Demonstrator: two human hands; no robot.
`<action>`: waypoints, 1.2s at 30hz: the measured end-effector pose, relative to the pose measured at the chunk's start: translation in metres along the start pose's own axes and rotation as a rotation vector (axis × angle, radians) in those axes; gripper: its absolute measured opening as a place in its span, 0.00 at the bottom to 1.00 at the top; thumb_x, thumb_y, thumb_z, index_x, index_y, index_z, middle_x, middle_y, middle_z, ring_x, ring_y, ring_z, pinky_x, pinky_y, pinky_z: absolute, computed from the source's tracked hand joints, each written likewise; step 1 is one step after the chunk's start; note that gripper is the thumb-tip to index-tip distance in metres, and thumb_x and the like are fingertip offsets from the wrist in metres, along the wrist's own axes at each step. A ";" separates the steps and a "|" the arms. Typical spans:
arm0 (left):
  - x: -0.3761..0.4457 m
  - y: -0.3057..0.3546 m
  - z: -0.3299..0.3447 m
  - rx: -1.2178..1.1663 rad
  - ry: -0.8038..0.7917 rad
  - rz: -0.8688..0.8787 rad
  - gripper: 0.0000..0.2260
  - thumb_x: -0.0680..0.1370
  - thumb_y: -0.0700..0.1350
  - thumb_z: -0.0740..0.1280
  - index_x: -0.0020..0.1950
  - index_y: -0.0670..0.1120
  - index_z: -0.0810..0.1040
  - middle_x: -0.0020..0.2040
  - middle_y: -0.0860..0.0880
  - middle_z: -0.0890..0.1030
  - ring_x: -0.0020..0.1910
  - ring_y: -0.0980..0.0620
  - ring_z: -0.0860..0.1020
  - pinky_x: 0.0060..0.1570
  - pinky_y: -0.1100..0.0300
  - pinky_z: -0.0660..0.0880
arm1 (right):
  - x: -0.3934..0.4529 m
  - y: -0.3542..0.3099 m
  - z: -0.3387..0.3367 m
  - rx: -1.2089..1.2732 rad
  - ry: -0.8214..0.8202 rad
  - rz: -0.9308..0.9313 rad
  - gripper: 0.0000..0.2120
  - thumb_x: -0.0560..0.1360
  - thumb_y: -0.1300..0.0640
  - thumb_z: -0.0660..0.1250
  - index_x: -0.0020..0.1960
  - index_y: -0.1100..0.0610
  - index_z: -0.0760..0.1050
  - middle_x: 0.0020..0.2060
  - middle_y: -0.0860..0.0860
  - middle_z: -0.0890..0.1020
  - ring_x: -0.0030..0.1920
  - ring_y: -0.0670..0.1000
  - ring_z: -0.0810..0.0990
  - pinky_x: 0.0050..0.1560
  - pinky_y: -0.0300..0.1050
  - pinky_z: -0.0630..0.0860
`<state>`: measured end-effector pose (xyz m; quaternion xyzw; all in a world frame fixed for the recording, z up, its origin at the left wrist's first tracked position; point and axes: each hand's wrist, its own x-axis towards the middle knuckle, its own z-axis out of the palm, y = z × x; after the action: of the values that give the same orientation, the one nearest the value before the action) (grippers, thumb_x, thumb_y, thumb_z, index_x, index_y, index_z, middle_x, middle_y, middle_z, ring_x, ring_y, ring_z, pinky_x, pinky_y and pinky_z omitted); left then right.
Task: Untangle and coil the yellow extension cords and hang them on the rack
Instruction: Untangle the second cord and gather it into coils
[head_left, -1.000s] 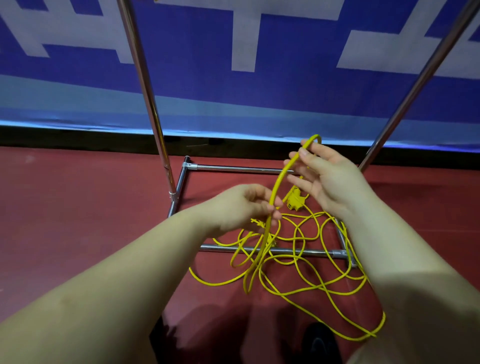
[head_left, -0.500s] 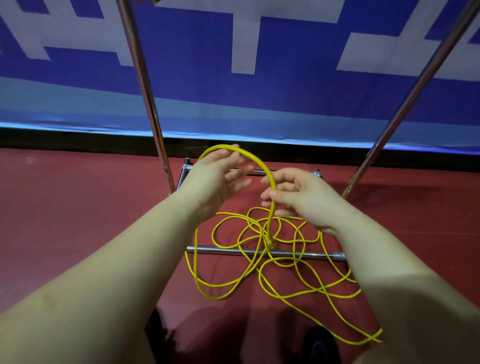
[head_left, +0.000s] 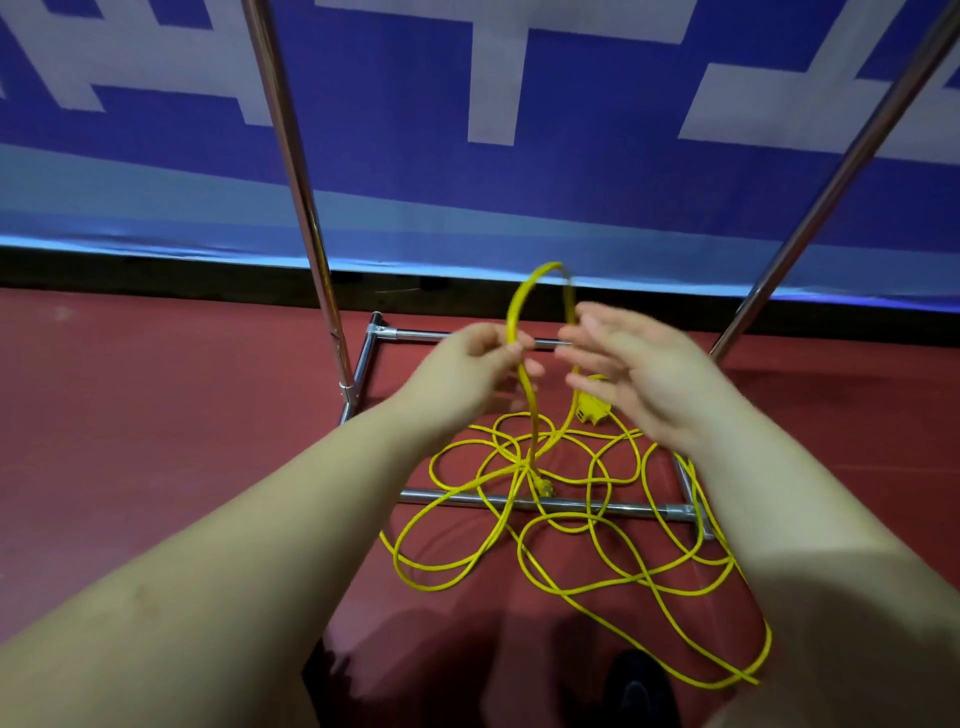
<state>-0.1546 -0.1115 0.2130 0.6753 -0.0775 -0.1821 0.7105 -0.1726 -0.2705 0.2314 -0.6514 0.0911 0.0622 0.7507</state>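
Note:
A yellow extension cord (head_left: 524, 535) lies in tangled loops on the red floor, across the base of a chrome rack (head_left: 571, 503). My left hand (head_left: 483, 364) pinches the cord just below a narrow loop (head_left: 540, 273) that arches up between my hands. The loop's far strand runs down behind the fingers of my right hand (head_left: 639, 369), which is spread with straight fingers and blurred by motion. A yellow socket block (head_left: 589, 410) hangs under my right hand, and a plug end (head_left: 545, 487) dangles near the front bar.
Two chrome uprights (head_left: 291, 156) (head_left: 852, 166) of the rack rise left and right of my hands. A blue and white banner (head_left: 519, 156) hangs behind. A dark shoe (head_left: 636, 691) shows at the bottom edge. Open red floor (head_left: 156, 415) lies to the left.
The loop between my hands has turned from a wide arch into a tall narrow one. My right hand let go of the cord and spread open; the left shifted right, still holding.

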 end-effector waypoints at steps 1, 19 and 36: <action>0.001 0.004 -0.002 -0.131 0.054 -0.012 0.08 0.82 0.40 0.57 0.47 0.46 0.73 0.39 0.48 0.79 0.33 0.55 0.77 0.37 0.60 0.79 | -0.003 0.004 0.002 -0.120 -0.064 0.039 0.13 0.76 0.58 0.63 0.60 0.53 0.71 0.57 0.53 0.79 0.57 0.51 0.78 0.60 0.51 0.74; -0.006 -0.002 -0.011 0.203 -0.251 -0.174 0.08 0.81 0.45 0.58 0.55 0.50 0.77 0.57 0.47 0.78 0.55 0.53 0.75 0.53 0.60 0.70 | 0.001 -0.002 0.008 0.111 0.016 -0.051 0.06 0.79 0.61 0.59 0.49 0.55 0.74 0.37 0.49 0.81 0.33 0.44 0.84 0.31 0.36 0.78; 0.007 0.016 -0.019 -0.486 0.206 -0.094 0.08 0.82 0.41 0.57 0.47 0.45 0.74 0.38 0.49 0.79 0.26 0.58 0.79 0.30 0.61 0.80 | -0.002 0.024 0.011 -0.468 -0.271 -0.005 0.13 0.73 0.61 0.68 0.57 0.57 0.75 0.53 0.57 0.82 0.52 0.48 0.80 0.55 0.39 0.75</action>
<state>-0.1392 -0.0962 0.2268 0.5028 0.0726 -0.1586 0.8466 -0.1793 -0.2558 0.2100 -0.7930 -0.0285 0.1662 0.5854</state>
